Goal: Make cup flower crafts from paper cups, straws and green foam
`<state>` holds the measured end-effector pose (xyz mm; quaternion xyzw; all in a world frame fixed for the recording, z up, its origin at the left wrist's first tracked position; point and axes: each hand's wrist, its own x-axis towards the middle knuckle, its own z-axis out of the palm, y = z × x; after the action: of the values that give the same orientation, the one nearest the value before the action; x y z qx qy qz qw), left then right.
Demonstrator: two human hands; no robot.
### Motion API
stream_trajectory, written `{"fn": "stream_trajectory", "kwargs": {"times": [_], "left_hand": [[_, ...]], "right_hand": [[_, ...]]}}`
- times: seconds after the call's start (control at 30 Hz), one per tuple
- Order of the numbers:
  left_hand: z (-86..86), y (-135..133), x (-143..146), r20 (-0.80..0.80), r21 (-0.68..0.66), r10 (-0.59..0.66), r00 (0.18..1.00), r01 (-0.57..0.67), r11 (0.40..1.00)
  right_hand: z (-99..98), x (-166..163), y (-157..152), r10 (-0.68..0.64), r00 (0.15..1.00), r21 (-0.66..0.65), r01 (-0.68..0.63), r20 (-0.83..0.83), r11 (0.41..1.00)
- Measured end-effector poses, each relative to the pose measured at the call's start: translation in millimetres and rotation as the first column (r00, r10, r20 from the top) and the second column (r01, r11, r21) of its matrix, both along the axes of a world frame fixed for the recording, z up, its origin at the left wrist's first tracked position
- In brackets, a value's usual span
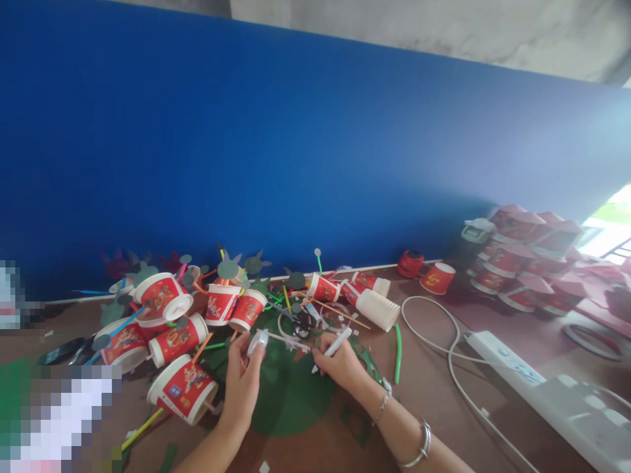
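My left hand [242,374] is closed on a small whitish rounded object [257,342] that looks like a roll of clear tape; its details are blurred. My right hand [340,360] grips a white marker pen [338,342], tilted with its lower end toward the table. A thin pale stick [286,339] runs between the two hands; I cannot tell which hand touches it. Below both hands lies a round green sheet [290,410]. Just beyond them are black-handled scissors [304,324].
Several red paper cups with straws, such as this one [183,387], crowd the left. Nested cups [378,310] lie ahead. A white power strip [507,355] with a looping cable [456,328] and stacked red cups [532,263] are at right. A blue panel [296,144] stands behind.
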<state>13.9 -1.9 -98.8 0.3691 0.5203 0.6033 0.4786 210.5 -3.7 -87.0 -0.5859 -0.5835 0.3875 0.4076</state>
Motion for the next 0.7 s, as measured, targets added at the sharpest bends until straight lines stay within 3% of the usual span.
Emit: {"fn": "stream_trajectory", "kwargs": {"times": [0.7], "left_hand": [[1.4,0.2,1.0,0.005,0.010,-0.007,1.000,0.007,1.000]], "right_hand": [[-1.3,-1.6,2.9,-0.044,0.996,0.030,0.041,0.074,0.999]]}}
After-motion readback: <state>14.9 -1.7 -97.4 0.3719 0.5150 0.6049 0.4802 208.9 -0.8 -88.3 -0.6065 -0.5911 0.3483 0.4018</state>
